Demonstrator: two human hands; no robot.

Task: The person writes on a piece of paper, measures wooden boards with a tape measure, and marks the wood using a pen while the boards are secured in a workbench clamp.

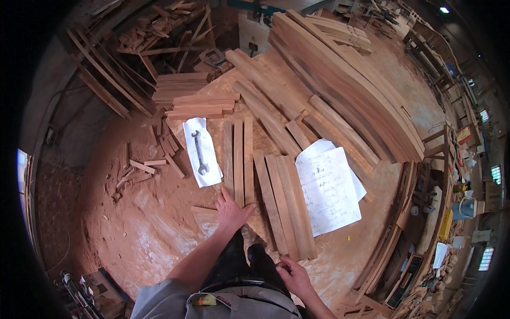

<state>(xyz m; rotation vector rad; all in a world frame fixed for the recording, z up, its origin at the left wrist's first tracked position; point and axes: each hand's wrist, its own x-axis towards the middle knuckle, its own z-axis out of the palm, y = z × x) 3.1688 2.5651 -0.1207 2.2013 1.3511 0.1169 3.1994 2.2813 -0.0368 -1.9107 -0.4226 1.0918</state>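
Three narrow wooden strips (239, 159) lie side by side on the worktable (265, 119). My left hand (234, 212) is at their near ends, its fingers on the left side and its thumb on the right, closed around them. To the right lies a second group of wooden strips (284, 207). Just past its near end is my right hand (296, 276), its fingers curled; whether anything is inside them is hidden. A double-ended wrench (199, 152) rests on a white paper (210, 169) left of the first strips. Handwritten sheets (329, 196) lie right of the second group.
Short boards (204, 105) are stacked at the table's far left corner. Long thick planks (345, 87) extend along the far right. Offcuts (141, 167) litter the dusty floor (138, 223) at left. A scrap wood pile (164, 32) stands behind, and a blue bucket (464, 209) is at far right.
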